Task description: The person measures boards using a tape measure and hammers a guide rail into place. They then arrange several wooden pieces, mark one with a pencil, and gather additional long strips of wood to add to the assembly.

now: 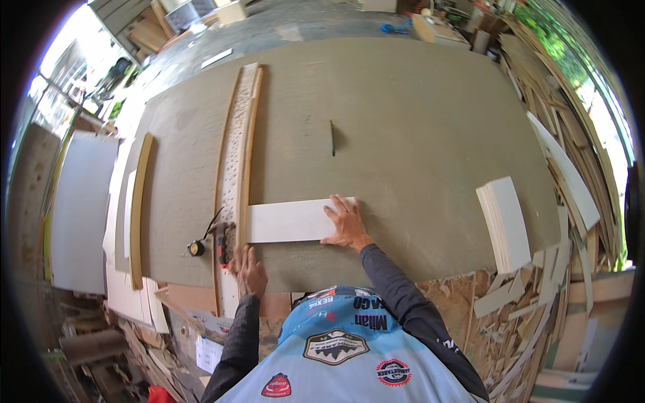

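Note:
A white rectangular board lies flat on the large brown work table. Its left end meets the side of a long wooden strip. My right hand spans the board's right end, thumb at the near edge and fingers by the far corner. My left hand rests by the strip's near end, fingers stretched forward and apparently empty. Just beyond it lies a hammer, over a speckled white panel between two wooden strips. Left of the hammer sits a tape measure.
A dark thin rod-like piece lies mid-table. Several white boards are stacked at the right edge. Another wooden strip lies at the left. Wood offcuts cover the floor at the right, and long planks lean beyond.

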The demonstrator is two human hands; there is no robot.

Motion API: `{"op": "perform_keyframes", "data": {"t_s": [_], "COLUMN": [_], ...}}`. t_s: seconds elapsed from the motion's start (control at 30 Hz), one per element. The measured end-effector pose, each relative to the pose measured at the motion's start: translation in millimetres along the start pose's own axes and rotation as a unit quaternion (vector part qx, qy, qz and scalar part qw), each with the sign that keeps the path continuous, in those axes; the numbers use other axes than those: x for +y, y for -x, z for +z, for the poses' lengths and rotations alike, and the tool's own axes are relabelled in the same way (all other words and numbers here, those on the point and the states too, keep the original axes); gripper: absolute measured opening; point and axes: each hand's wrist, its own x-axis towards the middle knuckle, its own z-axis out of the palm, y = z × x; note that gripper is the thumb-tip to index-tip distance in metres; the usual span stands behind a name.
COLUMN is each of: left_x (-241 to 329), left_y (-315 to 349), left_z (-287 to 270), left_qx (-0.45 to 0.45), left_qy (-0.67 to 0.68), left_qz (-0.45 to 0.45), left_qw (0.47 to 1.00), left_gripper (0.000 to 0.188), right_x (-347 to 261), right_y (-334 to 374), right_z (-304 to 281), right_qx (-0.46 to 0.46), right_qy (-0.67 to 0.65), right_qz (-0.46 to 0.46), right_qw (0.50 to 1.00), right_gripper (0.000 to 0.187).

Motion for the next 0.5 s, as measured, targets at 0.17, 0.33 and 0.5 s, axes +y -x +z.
{"op": "perform_keyframes", "data": {"t_s": [0.17, 0.33, 0.5], "left_x": [24, 46, 44], "left_y": [-59, -98, -95], "left_z": [1, 2, 18], "left_qx": [-0.062, -0.190, -0.157], "left_qy": [0.127, 0.005, -0.026], "left_qz": [0.100, 0.126, 0.128], "left_qw": [0.985, 0.974, 0.979], "left_gripper": [0.091, 0.097, 0.091], "right_x": [-11, -5, -8], "right_y": [-8, -6, -5], "right_z": [-7, -5, -6], "right_qx": [-0.031, -0.029, -0.019], "right_qy": [0.009, -0.006, -0.031], "right_qz": [0.009, 0.017, 0.013], "right_qw": [0.999, 0.999, 0.999], "right_gripper": [0.099, 0.100, 0.100]}}
